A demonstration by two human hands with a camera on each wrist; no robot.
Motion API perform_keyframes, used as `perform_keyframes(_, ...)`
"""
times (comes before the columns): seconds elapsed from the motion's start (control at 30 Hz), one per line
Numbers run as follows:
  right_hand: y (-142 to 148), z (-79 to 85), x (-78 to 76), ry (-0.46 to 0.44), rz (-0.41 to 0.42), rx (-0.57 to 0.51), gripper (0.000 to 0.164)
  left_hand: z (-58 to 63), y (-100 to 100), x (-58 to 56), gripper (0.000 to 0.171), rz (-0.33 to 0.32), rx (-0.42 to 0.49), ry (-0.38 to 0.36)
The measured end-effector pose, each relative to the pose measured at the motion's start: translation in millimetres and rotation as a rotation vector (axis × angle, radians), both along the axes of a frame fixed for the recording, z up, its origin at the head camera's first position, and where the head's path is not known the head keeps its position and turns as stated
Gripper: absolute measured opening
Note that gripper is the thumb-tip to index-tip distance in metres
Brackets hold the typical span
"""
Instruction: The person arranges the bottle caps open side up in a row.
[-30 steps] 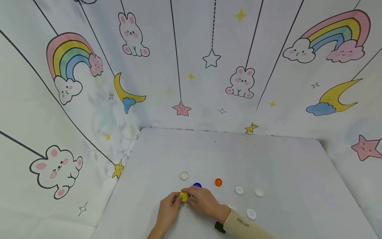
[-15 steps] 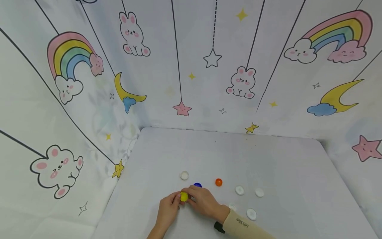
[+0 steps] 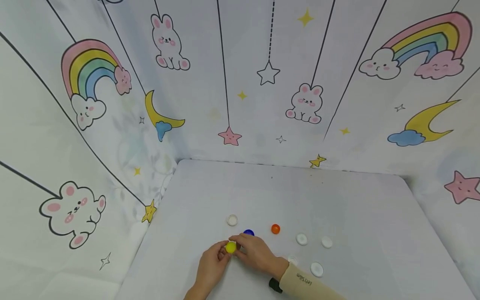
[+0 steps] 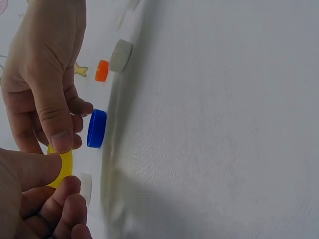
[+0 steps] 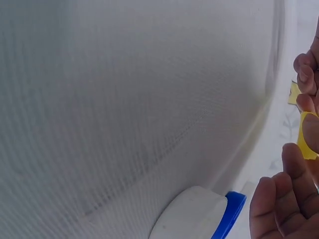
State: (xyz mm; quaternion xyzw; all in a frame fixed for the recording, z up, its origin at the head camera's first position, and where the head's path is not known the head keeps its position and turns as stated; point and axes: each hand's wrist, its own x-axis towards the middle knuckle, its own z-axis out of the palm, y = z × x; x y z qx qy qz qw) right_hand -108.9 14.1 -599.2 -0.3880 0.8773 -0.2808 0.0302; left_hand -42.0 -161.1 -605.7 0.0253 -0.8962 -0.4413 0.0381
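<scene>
A small yellow bottle cap [image 3: 230, 247] is held just above the white table [image 3: 337, 200] near its front edge, pinched from both sides. My left hand [image 3: 214, 259] grips it from the left with thumb and curled fingers. From the right, my right hand [image 3: 252, 250] pinches it with thumb and fingertips. In the left wrist view the yellow cap [image 4: 63, 167] shows between my left hand [image 4: 35, 199] and my right hand [image 4: 47, 84]. A blue cap [image 3: 248, 232] lies right behind my right hand's fingers.
An orange cap [image 3: 275, 228] lies right of the blue one. White caps lie at the back left [image 3: 232, 220], to the right [image 3: 301, 238] [image 3: 327, 242] and by my right sleeve [image 3: 316, 269]. A printed cloth backdrop [image 3: 262, 104] walls in the table's back and sides.
</scene>
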Motion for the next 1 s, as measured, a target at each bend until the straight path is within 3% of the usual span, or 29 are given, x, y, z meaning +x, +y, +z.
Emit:
perform_keyframes(0.37, -4.7, -6.0, -2.5, 0.029, 0.041, 0.082, 0.027, -4.8, -1.3, 3.9, 0.032, -0.034, -0.241, 0.059)
perform_keyframes(1.0, -8.2, -5.5, -0.1, 0.119, 0.078, 0.133, 0.025, -10.3, 0.1, 3.1, 0.028, -0.036, -0.34, 0.047)
